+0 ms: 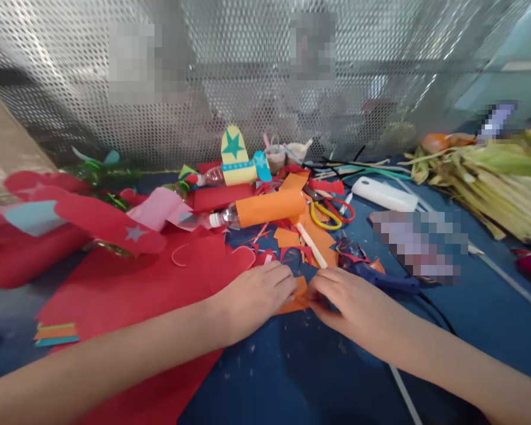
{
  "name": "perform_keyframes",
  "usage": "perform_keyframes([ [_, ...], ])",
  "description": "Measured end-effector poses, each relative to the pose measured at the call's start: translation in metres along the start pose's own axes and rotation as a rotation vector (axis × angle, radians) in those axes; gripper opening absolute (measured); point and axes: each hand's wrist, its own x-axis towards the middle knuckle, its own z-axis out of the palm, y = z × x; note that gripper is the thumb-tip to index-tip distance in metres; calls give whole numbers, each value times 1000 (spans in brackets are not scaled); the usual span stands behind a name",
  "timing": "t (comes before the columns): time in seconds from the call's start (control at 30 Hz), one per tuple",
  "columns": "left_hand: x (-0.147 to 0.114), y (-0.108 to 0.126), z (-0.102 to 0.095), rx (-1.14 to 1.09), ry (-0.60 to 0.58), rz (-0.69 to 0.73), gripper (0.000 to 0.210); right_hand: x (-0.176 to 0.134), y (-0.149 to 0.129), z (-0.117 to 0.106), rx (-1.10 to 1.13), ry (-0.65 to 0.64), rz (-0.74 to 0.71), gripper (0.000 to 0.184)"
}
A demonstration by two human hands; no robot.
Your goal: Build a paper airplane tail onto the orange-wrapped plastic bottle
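Note:
A small orange piece of craft sheet (300, 293) lies on the blue tabletop between my hands. My left hand (257, 300) has its fingers curled together over the left side of this piece. At its right edge my right hand (351, 298) closes in a pinch, thumb below the fingers. The fingertips of both hands are partly hidden. Just beyond them are a white stick (312, 245), orange offcuts (321, 236) and thin red scraps (296, 254). A plastic bottle wrapped in orange (269, 208) lies behind these.
Red sheets (137, 289) spread under my left forearm. To the right lie a blue glue gun (383, 277) with a cord, scissors (330, 215) and a white device (384, 193). Dry husks (491, 189) sit far right. A perforated metal panel (248, 77) stands behind.

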Motion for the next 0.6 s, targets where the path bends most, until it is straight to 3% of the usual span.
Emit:
perform_keyframes([
  [0.17,24,-18,-28,269,175,135,20,12,12,-18,171,263,126,8],
  [0.3,34,-26,-38,368,363,211,24,21,20,-22,86,556,5,9],
  [0.4,36,-31,-30,238,488,229,20,23,24,-17,-23,654,-77,12],
  [0.47,36,-31,-19,-7,659,50,11,22,26,-14,-106,701,-135,13],
  [0.53,37,-28,-9,-323,796,-300,15,20,29,-13,-197,744,-176,14],
  [0.6,38,-21,-2,-762,702,-571,27,17,31,-14,-280,770,-189,14],
])
